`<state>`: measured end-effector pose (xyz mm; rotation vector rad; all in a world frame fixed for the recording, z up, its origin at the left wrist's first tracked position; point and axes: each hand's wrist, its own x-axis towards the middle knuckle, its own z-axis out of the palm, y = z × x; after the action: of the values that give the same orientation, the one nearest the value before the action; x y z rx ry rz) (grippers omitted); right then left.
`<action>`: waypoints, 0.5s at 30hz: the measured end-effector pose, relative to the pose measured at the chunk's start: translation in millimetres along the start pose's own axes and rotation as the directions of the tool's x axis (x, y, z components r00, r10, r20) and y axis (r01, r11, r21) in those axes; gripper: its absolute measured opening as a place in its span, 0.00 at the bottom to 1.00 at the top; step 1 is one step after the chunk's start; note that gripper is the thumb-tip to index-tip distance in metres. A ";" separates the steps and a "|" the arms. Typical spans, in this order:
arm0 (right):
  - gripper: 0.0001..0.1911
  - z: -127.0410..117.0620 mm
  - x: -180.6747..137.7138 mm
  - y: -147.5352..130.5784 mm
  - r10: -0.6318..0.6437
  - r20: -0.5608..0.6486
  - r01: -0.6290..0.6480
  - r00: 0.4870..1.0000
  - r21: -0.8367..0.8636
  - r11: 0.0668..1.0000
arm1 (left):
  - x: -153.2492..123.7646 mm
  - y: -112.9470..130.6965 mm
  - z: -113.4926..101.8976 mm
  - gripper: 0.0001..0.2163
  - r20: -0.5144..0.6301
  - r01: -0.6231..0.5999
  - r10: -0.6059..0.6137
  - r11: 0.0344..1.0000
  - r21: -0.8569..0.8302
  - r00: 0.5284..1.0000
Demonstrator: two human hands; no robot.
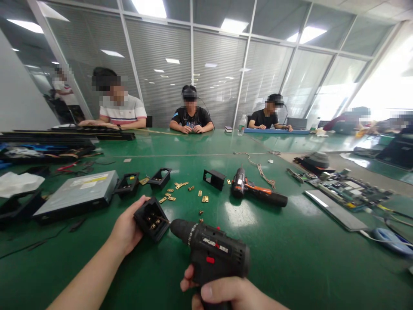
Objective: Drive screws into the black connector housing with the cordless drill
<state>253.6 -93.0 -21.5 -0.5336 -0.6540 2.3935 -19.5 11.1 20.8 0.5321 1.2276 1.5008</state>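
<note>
My left hand [126,228] is closed around a black plastic socket housing [161,234], its open side turned toward the right and brass parts showing inside. In my right hand [222,290] is a black cordless drill [219,252], gripped by its handle. The drill's bit reaches into the mouth of the housing; whether it touches a screw I cannot tell. Beyond them lie several small brass plates [172,199] and a few loose screws [201,212]. More black housings [160,178] stand behind my left hand, and another housing [214,179] lies farther right.
A second drill [258,191] with orange trim lies beyond my right hand. To the left is a silver disc drive [79,193]; at right are circuit boards [351,185], a flat grey device [335,210] and a blue mouse [392,241]. Several people sit across the green table [290,267].
</note>
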 end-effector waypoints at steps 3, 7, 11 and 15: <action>0.29 3.3 0.1 -1.8 -0.036 -0.016 0.035 0.999 -0.046 0.998 | -1.6 2.0 3.5 0.11 0.012 -0.056 0.056 0.998 0.020 0.998; 0.29 15.6 -1.3 -9.7 -0.081 -0.068 0.070 0.994 -0.144 0.987 | 0.1 2.5 3.4 0.16 -0.004 -0.065 0.065 0.998 0.025 0.998; 0.30 37.9 -4.5 -18.9 -0.076 -0.162 0.019 0.984 -0.329 0.944 | 0.5 1.7 3.0 0.16 0.002 -0.007 0.007 1.000 -0.030 1.000; 0.30 59.7 2.2 -17.5 -0.065 -0.225 -0.060 0.972 -0.506 0.861 | -2.1 4.2 2.8 0.14 0.057 0.013 -0.011 0.999 -0.039 0.998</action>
<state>229.2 -98.7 35.6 -1.0186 -1.1866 2.0919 -18.3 10.7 26.2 0.5370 1.1527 1.4870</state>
